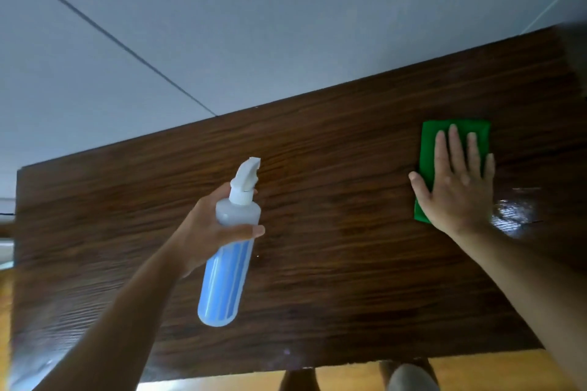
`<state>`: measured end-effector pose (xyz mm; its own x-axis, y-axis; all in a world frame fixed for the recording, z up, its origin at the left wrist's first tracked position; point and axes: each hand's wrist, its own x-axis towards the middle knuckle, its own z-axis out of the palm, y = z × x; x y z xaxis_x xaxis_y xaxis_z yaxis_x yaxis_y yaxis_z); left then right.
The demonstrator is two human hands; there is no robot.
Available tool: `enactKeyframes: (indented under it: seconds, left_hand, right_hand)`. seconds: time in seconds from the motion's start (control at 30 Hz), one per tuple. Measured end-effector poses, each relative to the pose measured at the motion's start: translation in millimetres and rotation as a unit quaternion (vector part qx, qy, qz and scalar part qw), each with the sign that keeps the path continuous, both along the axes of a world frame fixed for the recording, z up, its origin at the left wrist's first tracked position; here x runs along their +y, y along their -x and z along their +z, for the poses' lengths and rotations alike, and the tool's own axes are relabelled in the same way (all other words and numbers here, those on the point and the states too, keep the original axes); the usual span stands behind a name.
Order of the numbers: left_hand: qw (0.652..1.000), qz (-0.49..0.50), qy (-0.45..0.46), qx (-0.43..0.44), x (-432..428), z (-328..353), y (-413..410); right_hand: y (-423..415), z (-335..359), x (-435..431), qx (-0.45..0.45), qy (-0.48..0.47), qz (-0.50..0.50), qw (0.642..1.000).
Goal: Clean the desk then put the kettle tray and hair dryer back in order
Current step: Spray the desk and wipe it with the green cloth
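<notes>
The counter [317, 200] was dark brown, streaked with fine wavy wood grain running along its length. A bright green cloth [457, 133] lay on it. The spray bottle [222, 279] was cloudy clear plastic, blue with liquid, under a white nozzle [246, 181]. The wall [286, 25] was pale grey-blue, crossed by one thin dark line. The floor [349, 378] was golden orange.

Your right grip [460, 187] covers much of the green cloth [457, 133], so its near right edge does not show. The thumb of your left grip [206, 228] hides a band of the spray bottle [222, 282], and the trigger is not clearly seen. The far right corner of the surface [349, 200] is blurred and cut off at the right edge; the near left corner is blurred too.
</notes>
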<state>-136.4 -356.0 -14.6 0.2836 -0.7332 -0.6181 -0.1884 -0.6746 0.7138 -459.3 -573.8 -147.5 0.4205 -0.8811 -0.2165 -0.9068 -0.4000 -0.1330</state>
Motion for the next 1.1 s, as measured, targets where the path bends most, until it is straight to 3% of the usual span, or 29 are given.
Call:
enactKeyframes:
  seconds: [0.3,0.5,0.57,0.73,0.97,1.03,1.1]
  left_hand:
    - [0.998,-0.015,-0.053,0.04,99,-16,-43]
    - [0.997,0.024,-0.059,0.048,151,-25,-66]
    - [0.997,0.032,-0.055,0.05,163,-25,-71]
    - [0.997,0.04,-0.051,0.047,181,-22,-71]
    - [0.997,0.031,-0.048,0.047,168,-19,-55]
    - [0.997,0.024,-0.052,0.042,158,-20,-50]
    - [0.997,0.015,-0.058,0.041,142,-19,-44]
  right_hand:
    - [-93,-1,98,0.002,-0.001,0.14,0.99]
    - [-143,-1,156,-0.02,-0.021,0.306,0.952]
    - [-152,-1,173,-0.033,-0.032,0.387,0.921]
    - [-154,-4,183,-0.027,-0.065,0.607,0.791]
    - [-107,7,150,-0.033,-0.054,0.737,0.673]
    - [-81,9,125,-0.025,-0.043,0.732,0.679]
    - [-49,8,95,-0.006,-0.027,0.689,0.724]
